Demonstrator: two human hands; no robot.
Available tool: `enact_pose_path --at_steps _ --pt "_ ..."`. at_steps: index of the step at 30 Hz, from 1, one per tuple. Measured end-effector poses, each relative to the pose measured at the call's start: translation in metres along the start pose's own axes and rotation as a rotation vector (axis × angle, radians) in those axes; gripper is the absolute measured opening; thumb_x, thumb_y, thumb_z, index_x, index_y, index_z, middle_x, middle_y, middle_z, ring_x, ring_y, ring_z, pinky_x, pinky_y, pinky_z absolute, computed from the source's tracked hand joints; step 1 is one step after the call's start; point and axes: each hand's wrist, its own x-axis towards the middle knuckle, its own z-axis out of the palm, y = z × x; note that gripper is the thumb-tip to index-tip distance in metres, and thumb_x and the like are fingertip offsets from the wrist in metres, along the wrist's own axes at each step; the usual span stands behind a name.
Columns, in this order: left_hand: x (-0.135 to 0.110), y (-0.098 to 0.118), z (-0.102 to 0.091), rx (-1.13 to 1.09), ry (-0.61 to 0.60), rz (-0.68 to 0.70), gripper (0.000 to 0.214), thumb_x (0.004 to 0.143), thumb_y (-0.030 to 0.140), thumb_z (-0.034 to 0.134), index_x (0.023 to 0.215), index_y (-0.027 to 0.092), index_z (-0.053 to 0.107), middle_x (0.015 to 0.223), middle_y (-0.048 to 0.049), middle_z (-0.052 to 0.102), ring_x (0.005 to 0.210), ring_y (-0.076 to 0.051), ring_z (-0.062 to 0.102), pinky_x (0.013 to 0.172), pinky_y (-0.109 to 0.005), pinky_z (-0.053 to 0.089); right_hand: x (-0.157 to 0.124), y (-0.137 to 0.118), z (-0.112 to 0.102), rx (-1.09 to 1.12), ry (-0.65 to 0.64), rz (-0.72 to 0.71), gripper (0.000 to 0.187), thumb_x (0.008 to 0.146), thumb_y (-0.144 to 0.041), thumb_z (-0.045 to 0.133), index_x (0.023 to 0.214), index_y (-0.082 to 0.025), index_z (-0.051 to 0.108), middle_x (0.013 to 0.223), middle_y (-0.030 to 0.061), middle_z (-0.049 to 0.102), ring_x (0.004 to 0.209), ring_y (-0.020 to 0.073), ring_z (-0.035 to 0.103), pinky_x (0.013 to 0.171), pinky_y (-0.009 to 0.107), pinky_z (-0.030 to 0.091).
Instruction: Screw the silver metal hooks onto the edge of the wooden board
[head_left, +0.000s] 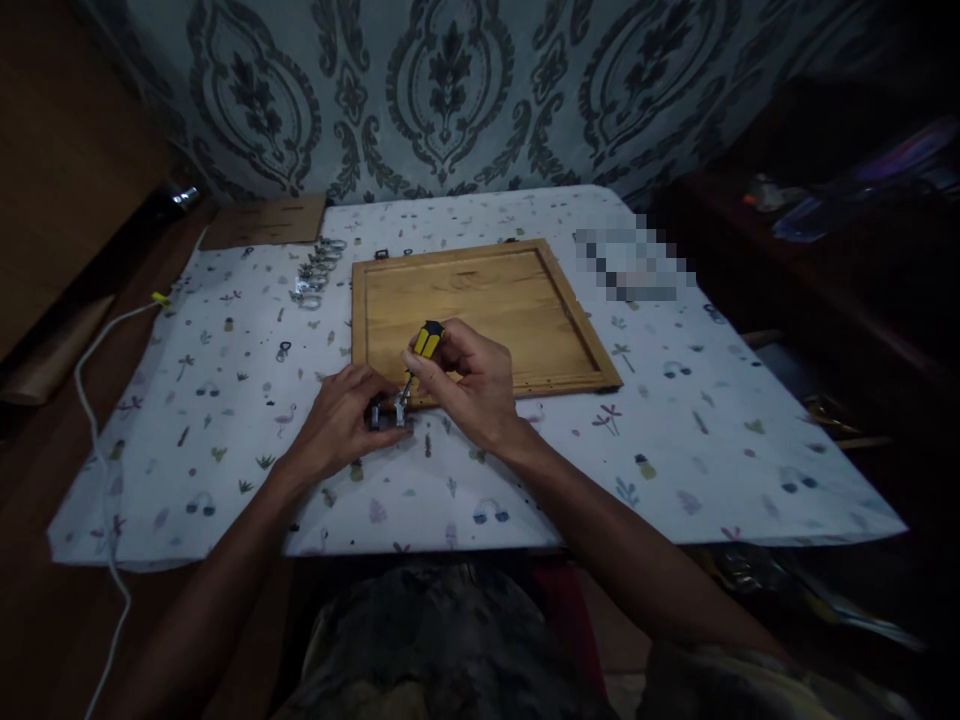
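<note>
My right hand [476, 380] is closed on the yellow-and-black handle of a screwdriver [429, 340]. The thin shaft slants down to a small shiny metal fitting [400, 410], and the tip seems to meet it. From the left, the fingers and thumb of my left hand [345, 415] close around this fitting, whose exact kind I cannot make out. Both hands are at the near left corner of a framed wooden panel [480, 310], which lies flat on the table. Part of the panel's near edge is hidden behind my hands.
A patterned white cloth [600, 480] covers the table. Several metal fittings [315, 270] lie in a row left of the panel, near a cardboard piece [262, 222]. One small metal piece [283, 350] lies apart. A white cable [90, 390] hangs over the left edge.
</note>
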Motion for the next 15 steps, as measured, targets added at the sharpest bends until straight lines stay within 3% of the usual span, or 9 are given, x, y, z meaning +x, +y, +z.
enact_pose_path --at_steps 15 --pt "0.0003 -0.0015 0.0020 0.027 0.049 0.057 0.035 0.084 0.041 0.082 0.110 0.021 0.067 0.103 -0.0065 0.069 0.099 -0.029 0.063 0.086 -0.045 0.052 0.0009 -0.0037 -0.0003 0.025 -0.107 -0.070 0.032 0.094 -0.048 0.070 0.082 -0.021 0.058 0.071 -0.0037 0.055 0.064 0.0109 0.053 0.059 0.025 0.042"
